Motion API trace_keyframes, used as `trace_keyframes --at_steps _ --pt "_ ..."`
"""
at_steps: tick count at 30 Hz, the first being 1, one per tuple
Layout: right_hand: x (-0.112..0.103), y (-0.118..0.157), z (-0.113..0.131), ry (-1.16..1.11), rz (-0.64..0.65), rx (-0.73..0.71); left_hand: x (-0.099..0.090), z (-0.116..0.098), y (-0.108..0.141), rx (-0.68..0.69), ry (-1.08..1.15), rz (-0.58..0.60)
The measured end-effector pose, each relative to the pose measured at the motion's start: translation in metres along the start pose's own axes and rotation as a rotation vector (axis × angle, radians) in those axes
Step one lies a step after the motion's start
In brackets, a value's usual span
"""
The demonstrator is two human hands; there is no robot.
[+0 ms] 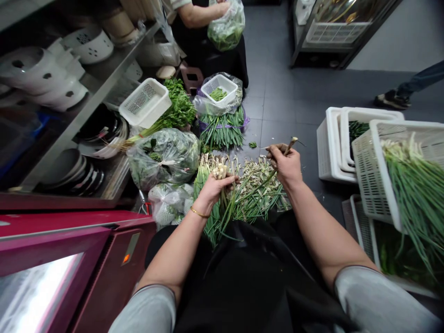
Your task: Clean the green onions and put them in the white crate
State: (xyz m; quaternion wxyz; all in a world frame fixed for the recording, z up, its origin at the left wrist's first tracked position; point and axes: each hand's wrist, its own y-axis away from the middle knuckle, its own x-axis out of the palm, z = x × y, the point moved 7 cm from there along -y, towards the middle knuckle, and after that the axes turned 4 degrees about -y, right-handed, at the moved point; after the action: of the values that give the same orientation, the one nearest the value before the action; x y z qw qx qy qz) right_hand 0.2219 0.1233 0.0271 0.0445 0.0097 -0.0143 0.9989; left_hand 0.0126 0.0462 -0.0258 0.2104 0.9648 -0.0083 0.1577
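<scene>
In the head view, the left hand (215, 187) sits near the middle, thumb and fingers curled closed around a bunch of scallions (219, 172), white bulbs pointing to twelve o'clock, green leaves hanging toward six; the right hand (287, 165), between two and three o'clock from it, pinches a single scallion stalk (290, 146) near its root end, fingers nearly closed; a heap of scallion trimmings (258, 178) lies between and below the hands; a white perforated basket (367, 171) with more scallions stands at three o'clock from the right hand. The stalks should be light, fairly firm at the bulb but limp and easily bruised along the leaf, perhaps slippery if damp; the white shank looks the best place to hold.
</scene>
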Motion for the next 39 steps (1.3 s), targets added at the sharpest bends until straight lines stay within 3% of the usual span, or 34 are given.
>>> trace_keyframes --at_steps 2,5,7,10,15,19,22,26,29,33,36,39 --pt "0.017 0.008 -0.001 0.072 0.16 -0.008 -0.003 -0.003 -0.001 -0.002 0.028 -0.035" --pt "0.061 0.04 -0.016 0.211 0.516 0.076 -0.008 -0.009 -0.003 0.06 0.074 -0.13" --pt "0.081 0.058 -0.026 0.283 0.608 0.09 -0.012 -0.012 -0.004 0.121 0.09 -0.191" --pt "0.093 0.069 -0.031 0.337 0.681 0.063 -0.016 -0.018 -0.003 0.193 0.016 -0.217" --pt "0.088 0.073 -0.026 0.333 0.941 0.174 -0.015 -0.025 0.002 0.22 -0.187 -0.093" --pt "0.078 0.072 -0.021 0.239 1.042 0.278 -0.016 -0.026 0.004 0.176 -0.166 -0.017" --pt "0.067 0.07 -0.022 0.227 1.068 0.345 -0.024 -0.03 0.002 0.171 -0.083 -0.063" --pt "0.057 0.064 -0.023 0.237 1.027 0.394 -0.037 -0.034 -0.001 0.175 -0.003 -0.193" --pt "0.06 0.062 -0.022 0.213 0.934 0.369 -0.031 -0.029 -0.002 0.163 -0.031 -0.209" --pt "0.073 0.069 -0.026 0.212 0.892 0.308 -0.006 -0.02 -0.001 0.185 -0.175 -0.084" --pt "0.078 0.074 -0.029 0.198 0.963 0.287 0.005 -0.018 0.0 0.195 -0.266 0.033" --pt "0.077 0.077 -0.025 0.124 1.066 0.281 0.004 -0.018 0.002 0.14 -0.317 0.113"
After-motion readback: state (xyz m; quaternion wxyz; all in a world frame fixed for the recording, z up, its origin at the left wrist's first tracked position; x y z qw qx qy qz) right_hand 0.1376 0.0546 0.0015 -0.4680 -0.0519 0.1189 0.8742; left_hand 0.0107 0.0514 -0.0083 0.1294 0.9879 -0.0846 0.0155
